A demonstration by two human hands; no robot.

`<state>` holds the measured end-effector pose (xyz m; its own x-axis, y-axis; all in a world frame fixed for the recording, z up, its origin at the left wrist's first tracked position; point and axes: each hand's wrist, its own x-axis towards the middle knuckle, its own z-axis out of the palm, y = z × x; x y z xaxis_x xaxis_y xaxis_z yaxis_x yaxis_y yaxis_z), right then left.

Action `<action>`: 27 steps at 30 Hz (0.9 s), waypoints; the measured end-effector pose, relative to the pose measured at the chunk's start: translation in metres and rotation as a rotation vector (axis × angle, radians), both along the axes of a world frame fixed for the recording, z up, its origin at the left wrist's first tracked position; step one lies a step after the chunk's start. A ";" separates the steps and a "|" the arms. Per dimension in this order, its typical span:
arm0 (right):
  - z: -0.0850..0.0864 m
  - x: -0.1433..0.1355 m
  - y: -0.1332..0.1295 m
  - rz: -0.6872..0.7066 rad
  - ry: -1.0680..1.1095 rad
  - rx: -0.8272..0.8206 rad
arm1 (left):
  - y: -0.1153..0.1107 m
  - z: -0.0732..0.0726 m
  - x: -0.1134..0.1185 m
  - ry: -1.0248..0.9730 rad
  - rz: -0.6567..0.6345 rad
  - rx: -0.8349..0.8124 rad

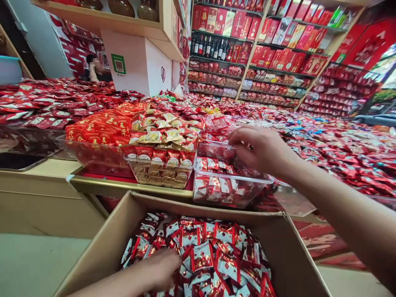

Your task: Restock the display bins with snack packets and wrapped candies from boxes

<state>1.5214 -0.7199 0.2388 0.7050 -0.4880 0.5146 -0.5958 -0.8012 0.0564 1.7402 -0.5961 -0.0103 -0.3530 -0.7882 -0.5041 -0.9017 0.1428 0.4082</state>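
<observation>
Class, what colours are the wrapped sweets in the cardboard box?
Red and white sweets, shiny wrappers, in the cardboard box; head view.

Your view is bright and even (daylight glares at far right), edges bow, shadows stay soft.

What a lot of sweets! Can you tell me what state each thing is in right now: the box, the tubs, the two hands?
Cardboard box: open, flaps up, heaped with red-and-white sweets.
Clear tub: open, partly filled with the same sweets.
Middle tub: piled above its rim.
Left hand: palm down, buried among the box's sweets.
Right hand: over the clear tub, fingers curled down; whether it holds anything is hidden.
Wall shelves: fully stocked.
</observation>
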 end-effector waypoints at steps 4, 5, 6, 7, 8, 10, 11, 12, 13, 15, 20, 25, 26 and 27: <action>-0.063 -0.011 0.070 0.166 -0.122 0.408 | -0.014 0.031 -0.009 0.492 0.240 -0.074; -0.088 -0.011 0.079 0.147 -0.150 0.543 | -0.017 0.037 -0.013 0.645 0.309 -0.055; -0.113 -0.010 0.085 0.101 -0.211 0.675 | -0.018 0.043 -0.017 0.778 0.375 -0.031; -0.137 -0.008 0.088 0.054 -0.282 0.827 | -0.018 0.047 -0.022 0.882 0.426 -0.012; -0.158 -0.005 0.090 0.031 -0.354 1.004 | -0.017 0.051 -0.027 0.957 0.466 -0.002; -0.187 0.001 0.091 0.038 -0.492 1.289 | -0.011 0.055 -0.036 1.033 0.513 0.005; -0.195 0.003 0.091 0.063 -0.544 1.382 | -0.008 0.057 -0.039 1.054 0.525 0.008; -0.199 0.005 0.092 0.089 -0.591 1.438 | -0.005 0.058 -0.042 1.076 0.536 0.016; -0.200 0.006 0.093 0.111 -0.630 1.472 | -0.002 0.058 -0.044 1.103 0.547 0.031; -0.198 0.006 0.096 0.134 -0.717 1.531 | 0.002 0.059 -0.047 1.171 0.572 0.070; -0.195 0.006 0.099 0.062 -0.906 1.672 | 0.003 0.058 -0.047 1.251 0.606 0.149; -0.193 0.008 0.097 -0.064 -1.001 1.724 | -0.001 0.055 -0.042 1.023 0.558 0.253; -0.192 0.008 0.097 -0.083 -0.996 1.717 | -0.002 0.054 -0.041 1.005 0.556 0.253; -0.191 0.008 0.096 -0.090 -0.993 1.709 | -0.003 0.054 -0.040 0.994 0.550 0.241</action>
<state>1.5290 -0.6234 0.0480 0.4647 -0.8259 -0.3193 0.0378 0.3788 -0.9247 1.7005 -0.5989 0.0439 -0.3177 -0.8793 -0.3548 -0.0845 -0.3465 0.9342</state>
